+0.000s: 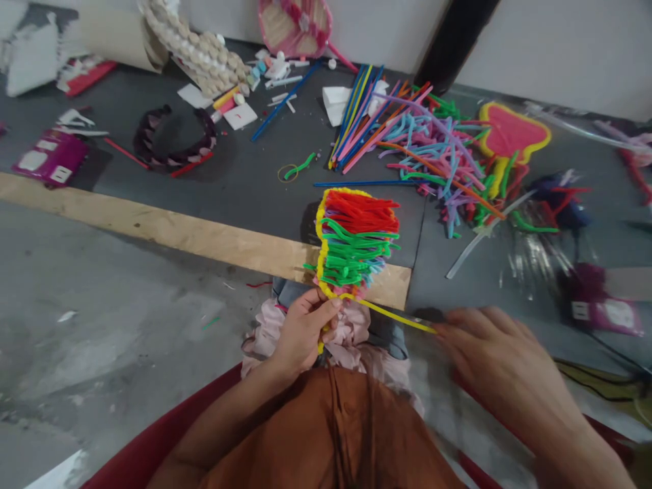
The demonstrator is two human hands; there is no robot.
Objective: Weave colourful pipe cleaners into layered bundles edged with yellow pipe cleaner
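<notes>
My left hand (304, 328) is closed round the bottom of a pipe-cleaner piece (356, 238): red, green, blue and purple strands woven inside a yellow outline. It is held upright over my lap. A loose yellow pipe cleaner (397, 316) runs from the piece's base to the right. My right hand (502, 363) pinches the far end of that yellow strand, fingers pressed together, low at the right.
A heap of loose coloured pipe cleaners (432, 153) lies on the grey mat behind the piece. A pink heart shape with yellow edge (511, 132) sits to the right, a dark headband (173, 139) to the left. A wooden strip (168, 227) crosses the floor.
</notes>
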